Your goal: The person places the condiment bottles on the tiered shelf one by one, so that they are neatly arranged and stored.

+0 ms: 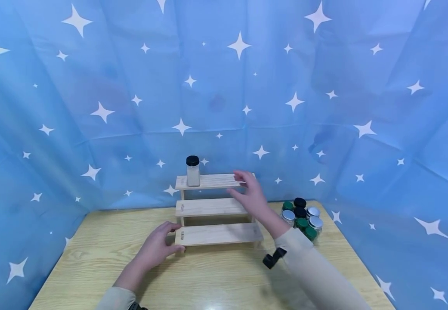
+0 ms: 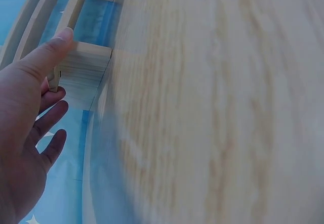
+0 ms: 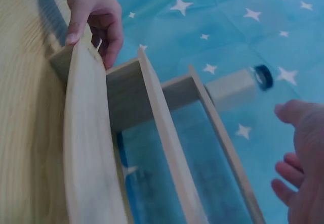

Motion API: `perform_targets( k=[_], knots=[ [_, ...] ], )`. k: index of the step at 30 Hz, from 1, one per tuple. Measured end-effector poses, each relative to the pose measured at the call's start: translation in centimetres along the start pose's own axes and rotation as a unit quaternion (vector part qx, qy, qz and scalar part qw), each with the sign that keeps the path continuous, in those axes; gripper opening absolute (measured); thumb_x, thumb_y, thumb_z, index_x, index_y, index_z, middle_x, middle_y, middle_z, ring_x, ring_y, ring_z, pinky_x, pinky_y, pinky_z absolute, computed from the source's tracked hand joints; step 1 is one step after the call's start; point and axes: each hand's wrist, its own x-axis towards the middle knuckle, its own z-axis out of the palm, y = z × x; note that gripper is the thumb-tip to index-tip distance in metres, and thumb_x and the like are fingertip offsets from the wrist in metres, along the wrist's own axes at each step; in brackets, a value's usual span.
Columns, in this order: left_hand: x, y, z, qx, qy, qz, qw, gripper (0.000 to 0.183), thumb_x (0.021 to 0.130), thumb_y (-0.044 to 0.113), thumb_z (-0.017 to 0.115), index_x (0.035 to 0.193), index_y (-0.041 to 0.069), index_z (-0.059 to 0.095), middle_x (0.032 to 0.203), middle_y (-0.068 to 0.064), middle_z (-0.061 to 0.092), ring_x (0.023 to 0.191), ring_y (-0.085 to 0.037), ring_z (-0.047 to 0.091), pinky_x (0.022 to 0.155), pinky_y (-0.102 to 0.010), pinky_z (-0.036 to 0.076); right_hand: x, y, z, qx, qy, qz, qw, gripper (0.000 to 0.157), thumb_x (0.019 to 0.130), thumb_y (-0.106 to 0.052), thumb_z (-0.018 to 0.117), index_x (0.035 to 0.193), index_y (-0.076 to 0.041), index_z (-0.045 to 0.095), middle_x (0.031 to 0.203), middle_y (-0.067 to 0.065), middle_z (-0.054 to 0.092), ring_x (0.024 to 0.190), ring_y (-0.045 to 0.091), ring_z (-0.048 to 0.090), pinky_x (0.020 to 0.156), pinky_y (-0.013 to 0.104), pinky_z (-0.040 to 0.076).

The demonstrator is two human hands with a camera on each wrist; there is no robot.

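A three-tier wooden rack stands on the table against the curtain. On the left of its top tier is a clear jar with a black lid and pale contents; the right wrist view also has this jar. My left hand pinches the left end of the lowest tier between thumb and fingers, as the left wrist view confirms with the thumb on the board's edge. Over the right part of the upper tiers, my right hand is held with relaxed, parted fingers and nothing in them.
Several small jars with green, black and silver lids cluster on the table's right side, beside the right forearm. A blue curtain with white stars hangs behind and around the wooden table.
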Motion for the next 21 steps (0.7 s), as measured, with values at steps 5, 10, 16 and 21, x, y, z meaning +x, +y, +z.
perform_targets(
  k=[5,10,16,21],
  knots=[
    [0.0,-0.1,-0.2,-0.004,-0.002,0.004,1.0,0.077,0.085,0.034,0.099,0.151,0.012,0.065,0.145,-0.002,0.068,0.14,-0.031,0.061,0.117,-0.055,0.051,-3.0,0.8,-2.8,-0.054,0.018,-0.002,0.998,0.053,0.104,-0.018,0.082,0.151,-0.006,0.062,0.14,0.015,0.061,0.133,0.043,0.059,0.113,0.065,0.051],
    [-0.1,0.0,-0.4,-0.003,-0.002,0.001,1.0,0.078,0.084,0.033,0.099,0.151,0.012,0.065,0.145,-0.002,0.068,0.14,-0.031,0.061,0.117,-0.055,0.051,-5.3,2.0,-5.2,-0.102,0.039,0.003,0.994,0.052,0.105,-0.018,0.081,0.151,-0.004,0.063,0.146,0.015,0.06,0.134,0.039,0.058,0.112,0.061,0.052],
    [0.0,0.3,-0.4,0.006,-0.005,0.013,0.9999,0.075,0.085,0.031,0.099,0.149,0.01,0.066,0.142,-0.002,0.068,0.135,-0.031,0.064,0.114,-0.054,0.054,-8.1,3.5,-7.7,-0.171,0.066,0.027,0.983,0.051,0.105,-0.023,0.081,0.151,-0.01,0.064,0.145,0.011,0.06,0.133,0.036,0.059,0.106,0.061,0.054],
    [-0.1,0.4,-0.5,0.013,-0.013,0.019,0.9997,0.076,0.086,0.033,0.098,0.15,0.01,0.064,0.144,-0.003,0.067,0.136,-0.032,0.063,0.115,-0.054,0.054,-10.3,4.2,-9.2,-0.214,0.079,0.009,0.974,0.047,0.104,-0.019,0.082,0.147,-0.008,0.066,0.141,0.015,0.059,0.128,0.041,0.06,0.098,0.063,0.056]
  ],
)
